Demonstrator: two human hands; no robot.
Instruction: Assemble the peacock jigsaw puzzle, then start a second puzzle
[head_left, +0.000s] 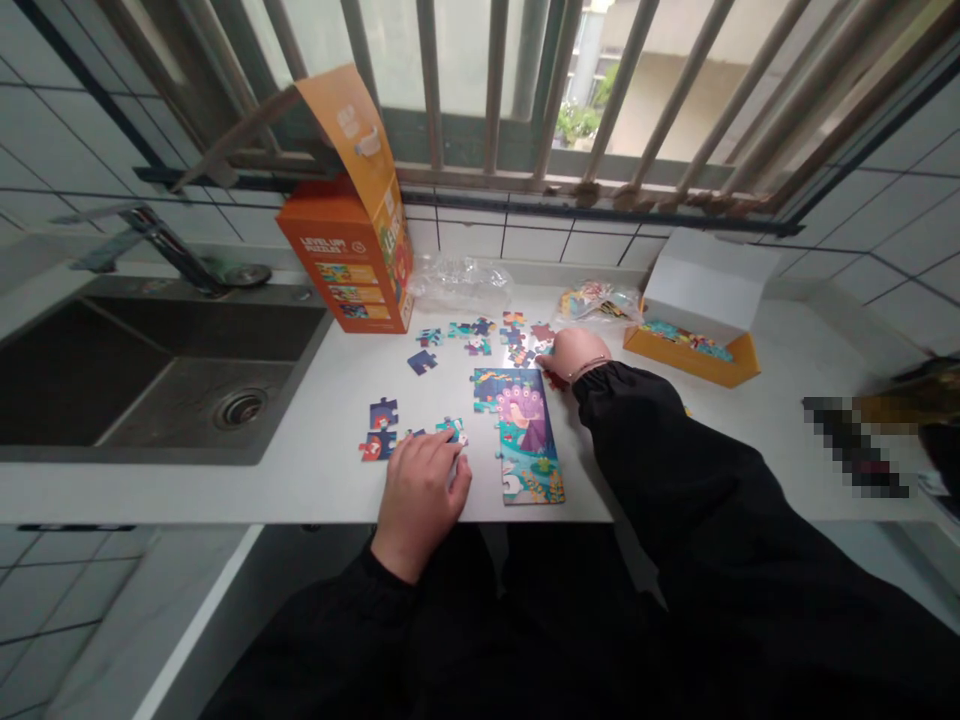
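My left hand lies palm down at the counter's front edge, fingers stretched out over loose jigsaw pieces. Its fingertips touch a teal puzzle piece. Beside it, two joined pieces show a red-haired figure. Right of that hand lies a partly joined jigsaw with a pink peacock and a white rabbit, its left edge uneven. My right hand reaches past the jigsaw's top right corner, down among scattered pieces. Its fingers are mostly hidden behind the hand, so any piece in them cannot be made out.
An orange puzzle box stands with its lid up at the back left, beside crumpled clear plastic. Bagged pieces and an opened yellow box of pieces lie right. A sink is left; window bars run behind.
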